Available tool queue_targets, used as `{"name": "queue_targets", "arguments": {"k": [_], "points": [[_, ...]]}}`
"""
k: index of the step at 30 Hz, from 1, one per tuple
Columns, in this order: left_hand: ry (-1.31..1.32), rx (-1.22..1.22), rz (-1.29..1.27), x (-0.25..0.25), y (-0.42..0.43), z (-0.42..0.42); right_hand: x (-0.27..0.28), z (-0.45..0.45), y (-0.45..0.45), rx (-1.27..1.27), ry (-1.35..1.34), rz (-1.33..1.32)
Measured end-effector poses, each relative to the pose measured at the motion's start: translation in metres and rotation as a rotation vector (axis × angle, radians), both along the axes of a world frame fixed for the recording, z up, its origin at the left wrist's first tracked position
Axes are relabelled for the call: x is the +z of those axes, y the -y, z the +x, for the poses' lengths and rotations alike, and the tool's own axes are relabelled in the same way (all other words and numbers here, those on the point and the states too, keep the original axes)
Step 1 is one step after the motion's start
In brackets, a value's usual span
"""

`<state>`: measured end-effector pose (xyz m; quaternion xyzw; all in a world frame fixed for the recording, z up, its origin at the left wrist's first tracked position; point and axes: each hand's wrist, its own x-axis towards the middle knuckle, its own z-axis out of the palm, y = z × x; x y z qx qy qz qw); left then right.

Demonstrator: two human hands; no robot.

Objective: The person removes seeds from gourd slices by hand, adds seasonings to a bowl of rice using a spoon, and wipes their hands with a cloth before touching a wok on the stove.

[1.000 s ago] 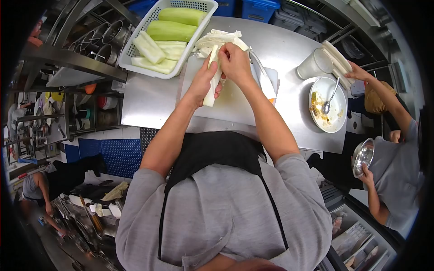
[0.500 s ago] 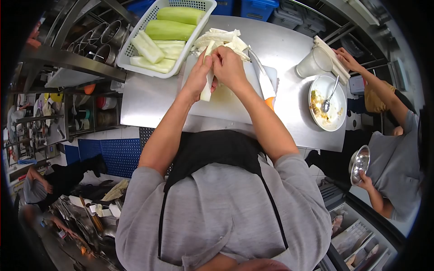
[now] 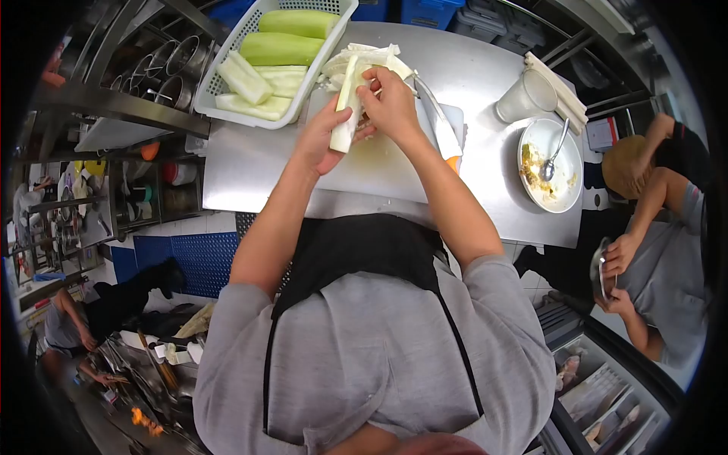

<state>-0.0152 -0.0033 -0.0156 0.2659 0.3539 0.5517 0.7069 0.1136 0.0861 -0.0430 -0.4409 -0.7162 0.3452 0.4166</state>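
Observation:
My left hand (image 3: 324,136) is closed round the lower part of a long pale-green peeled gourd piece (image 3: 346,114), held tilted above the cutting board (image 3: 394,171). At the upper right side of that piece, my right hand (image 3: 390,102) has its thumb and fingers bent in a pinch against it. Behind my hands lies a heap of whitish scraps (image 3: 379,54). A knife (image 3: 442,125) with an orange and white handle rests on the board's right side. Whole and cut pale-green gourds (image 3: 282,50) fill a white plastic basket (image 3: 296,106) at the left.
To the right on the steel table (image 3: 485,205) stand a cloudy plastic container (image 3: 525,97) and a white bowl (image 3: 565,201) with food remains and a spoon (image 3: 557,155). A co-worker (image 3: 656,243) at the right holds a metal bowl (image 3: 601,269). Flames (image 3: 144,421) show at the lower left.
My left hand has turned the gourd piece so more of its face shows, and my right hand has shifted slightly up and right. The co-worker now has both hands on the metal bowl.

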Motion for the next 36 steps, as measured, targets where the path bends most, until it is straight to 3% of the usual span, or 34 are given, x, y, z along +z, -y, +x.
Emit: {"name": "queue_targets", "arguments": {"k": [3,6,17,24,27,33,36], "points": [[0.128,0.057,0.006,-0.019,-0.005,-0.002,-0.004,-0.007,0.004,0.006,0.004,0.058],[0.049,0.097,-0.027,-0.020,-0.013,-0.001,-0.005,-0.006,0.017,0.022,0.000,-0.072],[-0.034,0.118,-0.021,-0.009,-0.019,0.004,-0.012,-0.001,0.014,-0.029,-0.098,-0.038],[0.076,0.159,-0.019,-0.024,-0.034,-0.006,0.005,0.005,0.030,0.213,-0.032,-0.189],[0.079,0.156,0.017,-0.021,-0.037,-0.007,0.011,-0.001,0.026,0.086,-0.180,-0.024],[-0.006,0.081,0.129,-0.008,-0.040,-0.022,0.012,0.006,0.034,0.143,0.127,-0.032],[-0.054,0.074,0.120,0.003,-0.031,-0.021,0.017,0.008,0.010,-0.144,-0.110,-0.020]]}}
